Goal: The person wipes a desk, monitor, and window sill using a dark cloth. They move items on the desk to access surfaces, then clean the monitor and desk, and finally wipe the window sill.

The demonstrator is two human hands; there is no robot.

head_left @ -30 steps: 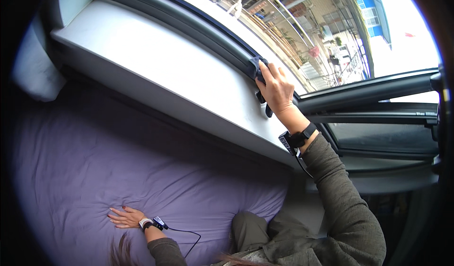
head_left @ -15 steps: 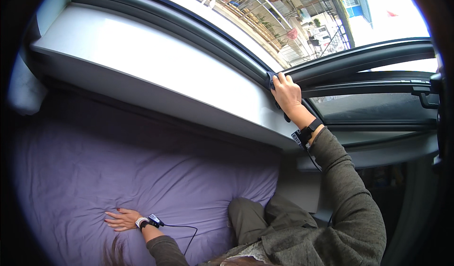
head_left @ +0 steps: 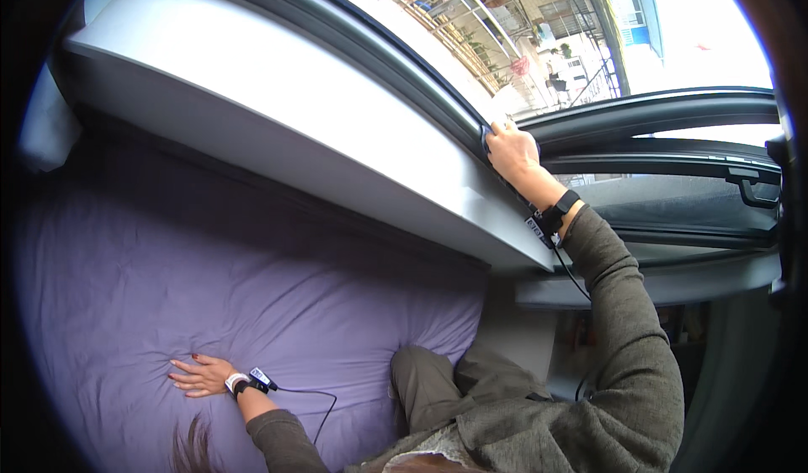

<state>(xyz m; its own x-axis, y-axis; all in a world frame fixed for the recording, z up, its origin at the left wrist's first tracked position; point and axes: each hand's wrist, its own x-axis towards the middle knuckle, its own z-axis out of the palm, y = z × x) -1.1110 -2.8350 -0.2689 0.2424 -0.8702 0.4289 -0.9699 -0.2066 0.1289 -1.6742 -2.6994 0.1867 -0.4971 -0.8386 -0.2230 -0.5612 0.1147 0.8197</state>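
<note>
My right hand (head_left: 513, 149) is closed around a dark blue cloth (head_left: 486, 135), of which only a small edge shows past the fingers. It presses against the dark window frame (head_left: 404, 65), near the corner where the open window sash (head_left: 656, 115) meets it. Just below lies the white windowsill (head_left: 278, 77). Far down on the left, my left hand (head_left: 202, 376) rests flat with fingers spread on the purple bed sheet (head_left: 278, 305). Both wrists carry straps with small devices and black cables.
On the right, the open sash has a dark handle (head_left: 753, 188). Under it runs a pale ledge (head_left: 648, 286). A bunched whitish cloth or curtain (head_left: 49, 128) hangs at the far left. Beyond the window are buildings and railings (head_left: 471, 27) outdoors.
The view has shifted slightly. My right hand with the cloth stays by the frame corner, its wrist lower against the sill edge. My left hand remains flat on the sheet.
</note>
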